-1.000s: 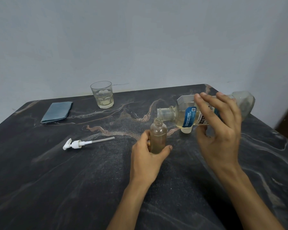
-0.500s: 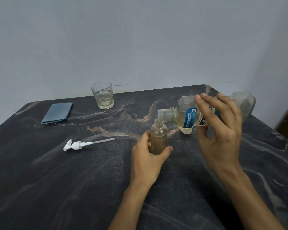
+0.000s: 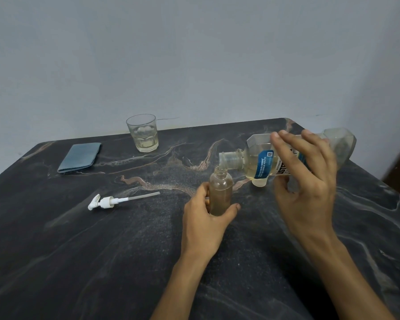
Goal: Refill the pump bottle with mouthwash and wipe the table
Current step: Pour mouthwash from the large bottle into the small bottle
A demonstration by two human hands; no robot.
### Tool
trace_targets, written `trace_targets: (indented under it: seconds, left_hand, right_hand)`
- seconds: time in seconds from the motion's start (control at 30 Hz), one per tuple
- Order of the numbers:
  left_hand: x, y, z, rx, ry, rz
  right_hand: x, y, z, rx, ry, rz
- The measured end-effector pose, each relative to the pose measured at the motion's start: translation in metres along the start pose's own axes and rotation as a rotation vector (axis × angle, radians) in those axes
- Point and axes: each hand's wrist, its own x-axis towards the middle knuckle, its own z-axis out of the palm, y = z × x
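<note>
A small clear pump bottle (image 3: 220, 190) stands upright on the dark marble table (image 3: 79, 250), uncapped and mostly full of pale amber liquid. My left hand (image 3: 203, 222) grips its lower body from the near side. My right hand (image 3: 307, 185) holds a large clear mouthwash bottle (image 3: 261, 162) tipped on its side, its open neck just above the small bottle's mouth. The yellowish mouthwash pools toward the neck. The white pump head (image 3: 106, 202) with its tube lies on the table to the left. A folded blue cloth (image 3: 80, 157) lies at the far left.
A drinking glass (image 3: 143, 133) with a little pale liquid stands at the back near the wall. The table's right edge runs close behind the mouthwash bottle. A small whitish cap (image 3: 260, 181) sits under the big bottle.
Almost nothing has moved. The mouthwash bottle stays tipped over the small bottle, and both hands keep their grips.
</note>
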Motion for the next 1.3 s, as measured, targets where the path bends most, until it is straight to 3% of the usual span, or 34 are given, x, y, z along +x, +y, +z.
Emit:
trace_targets:
  seconds: [1.3]
  left_hand:
    - [0.0008,-0.0013,0.0004,-0.005,0.000,0.006]
  right_hand:
    - [0.0004,0.0009,0.0006,-0.006,0.007,-0.005]
